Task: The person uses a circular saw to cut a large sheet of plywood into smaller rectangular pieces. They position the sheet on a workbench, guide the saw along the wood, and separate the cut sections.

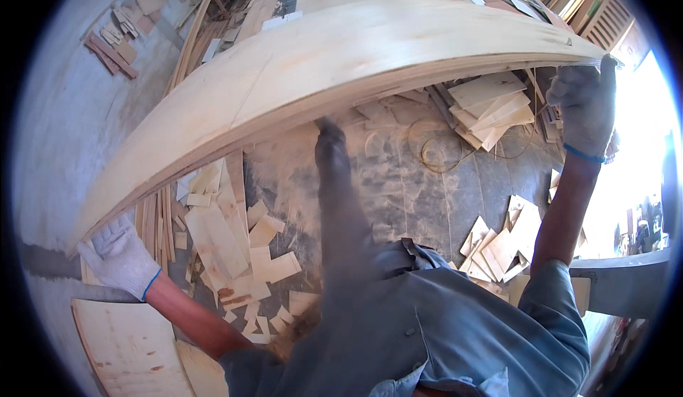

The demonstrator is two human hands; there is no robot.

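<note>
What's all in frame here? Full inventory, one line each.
plywood sheet: one, pale wood, large, held up across the top of the view between both hands
veneer offcuts: many, pale wood, scattered on the floor below the sheet
stacked offcuts: one loose pile, pale, upper right floor
wire loop: one, yellowish, on the floor at centre right
wood panel: one, pale, flat at lower left
floor: grey, dusty
left hand: white glove, grip on the sheet's left end
right hand: white glove, grip on the sheet's right end
shirt: grey-blue, bottom of view
</note>
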